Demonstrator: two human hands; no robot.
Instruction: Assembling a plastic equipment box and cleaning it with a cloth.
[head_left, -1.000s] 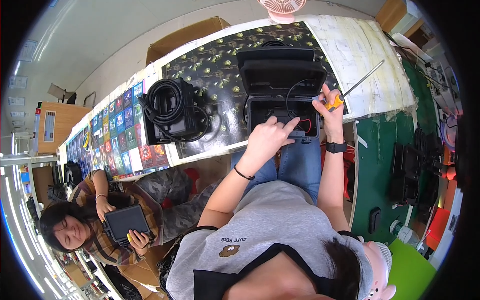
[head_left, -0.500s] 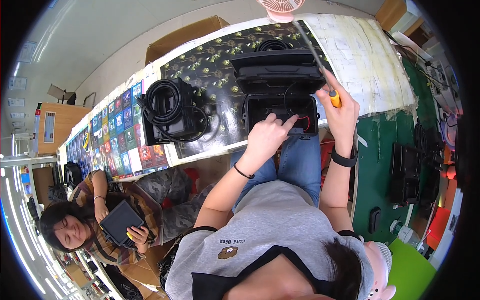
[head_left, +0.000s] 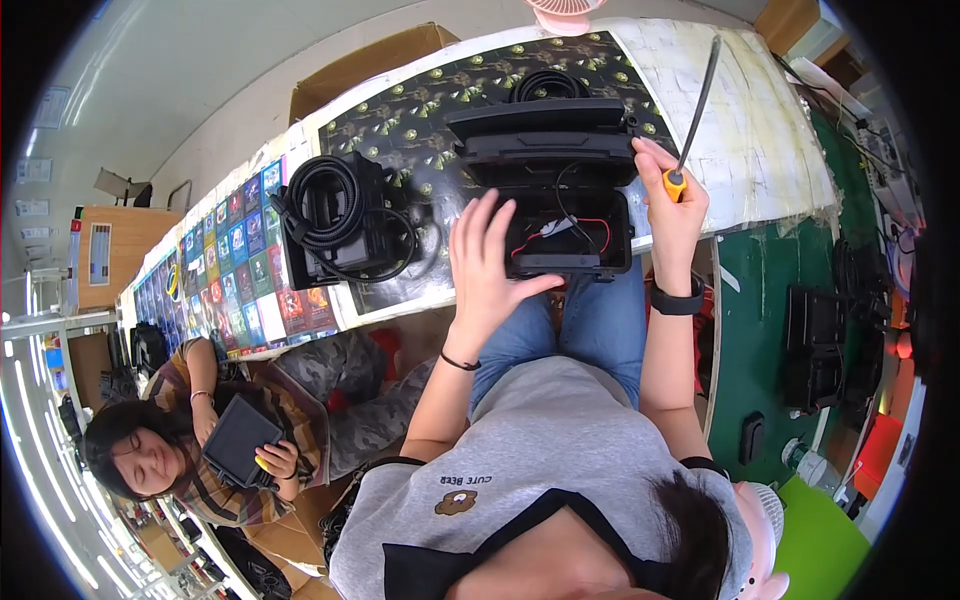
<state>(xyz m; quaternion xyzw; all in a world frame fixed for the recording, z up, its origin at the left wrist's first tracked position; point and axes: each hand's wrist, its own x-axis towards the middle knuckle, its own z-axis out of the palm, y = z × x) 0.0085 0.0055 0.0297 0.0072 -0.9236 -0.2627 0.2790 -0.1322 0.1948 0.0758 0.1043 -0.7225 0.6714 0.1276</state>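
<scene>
Black box [head_left: 603,272] at the near edge of the table [head_left: 750,150], partly above the lap [head_left: 603,330], with lid [head_left: 555,145] swung up on the far side. Best to steady the box before any work inside, and to guard against the lid dropping onto the wiring. Left grip [head_left: 485,262] released and empty beside the left end of the box, back turned up, fingers splayed forward, thumb stretched along the front wall; cannot tell whether in contact. Right grip [head_left: 676,212] grasping a screwdriver [head_left: 676,184] by the yellow handle, raised at the right, thumb and forefinger near the end of the lid, shaft pointing up and away. Keep that shaft clear of lid and wiring when idle. Inside the box, a black cable [head_left: 557,193], a small white piece [head_left: 557,227] and, thinnest, red wires [head_left: 607,233] curving along the right. Probably wise to tuck these well below the rim, without sharp bends or tugging.
</scene>
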